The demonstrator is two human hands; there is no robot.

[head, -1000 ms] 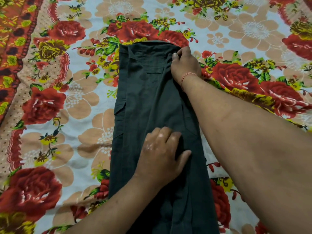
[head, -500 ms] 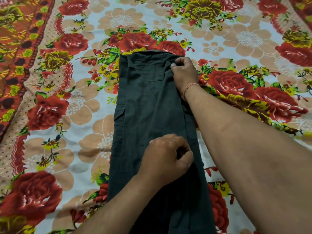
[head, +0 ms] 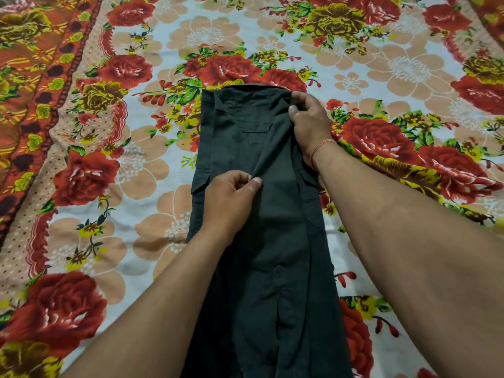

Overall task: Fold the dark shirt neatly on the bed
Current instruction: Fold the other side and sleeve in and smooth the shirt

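Both hands pinching dark shirt (head: 261, 241), no labels legible

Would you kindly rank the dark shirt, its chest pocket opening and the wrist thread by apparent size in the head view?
1. Dark shirt, by far the largest.
2. Chest pocket opening and red wrist thread: both look similarly short, so I won't rank them.

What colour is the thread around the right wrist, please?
The thread is reddish-orange, a thin band just below the right hand; the head view shows it.
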